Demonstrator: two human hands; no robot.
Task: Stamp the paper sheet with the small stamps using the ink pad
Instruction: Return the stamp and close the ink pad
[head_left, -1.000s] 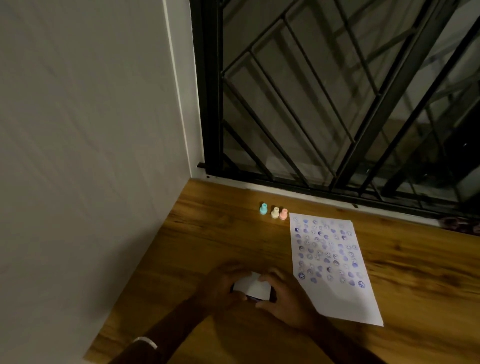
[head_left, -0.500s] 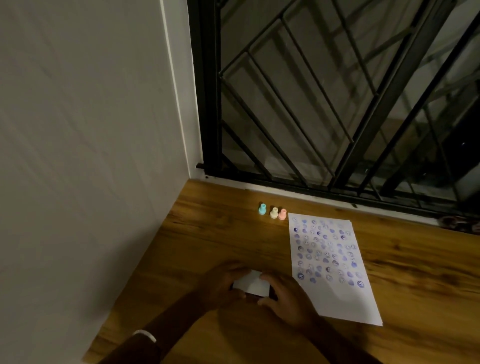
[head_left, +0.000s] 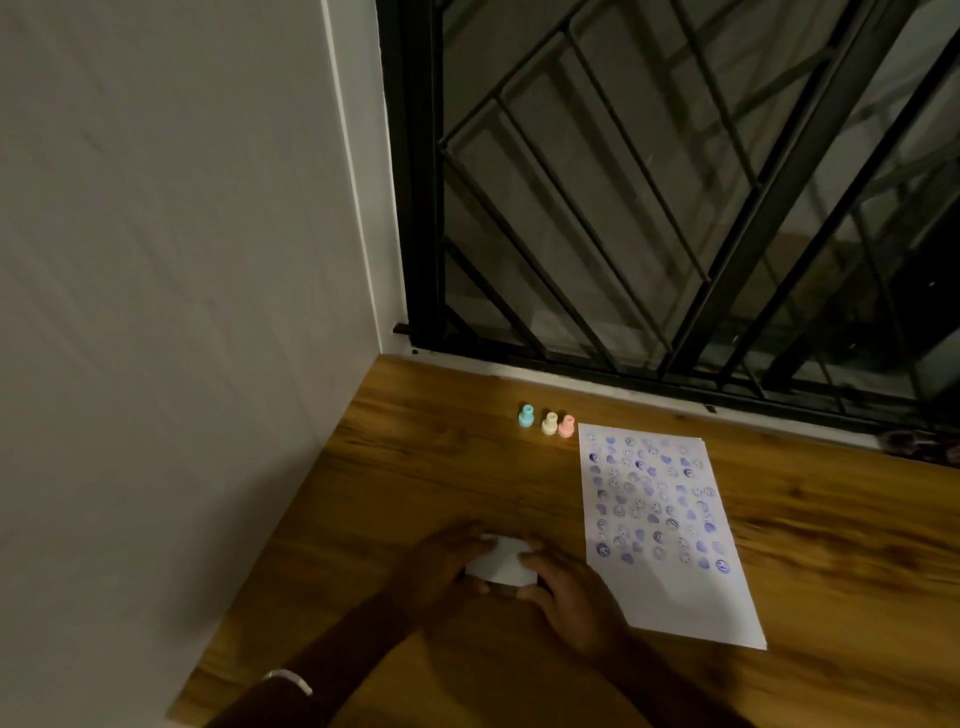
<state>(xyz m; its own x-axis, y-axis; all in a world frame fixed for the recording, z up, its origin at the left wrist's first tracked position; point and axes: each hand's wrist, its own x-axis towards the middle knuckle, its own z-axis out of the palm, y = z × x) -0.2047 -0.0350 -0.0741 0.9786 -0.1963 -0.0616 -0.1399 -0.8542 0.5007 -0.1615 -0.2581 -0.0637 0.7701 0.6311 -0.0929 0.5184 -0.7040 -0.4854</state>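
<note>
Paper sheet (head_left: 670, 540) lengthwise toward window grille (head_left: 675, 208)

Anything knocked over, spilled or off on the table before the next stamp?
Nothing stands out. The three stamps stand upright in a row beside the paper sheet, which lies flat. Both hands, left hand and right hand, hold a small white case.

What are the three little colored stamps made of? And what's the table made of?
The stamps, blue, cream and pink, look like smooth moulded plastic: plain pastel colours and rounded knob shapes. They are too small to be sure. The table looks like wood or a wood-look laminate: brown with dark grain streaks and a slight sheen.
</note>
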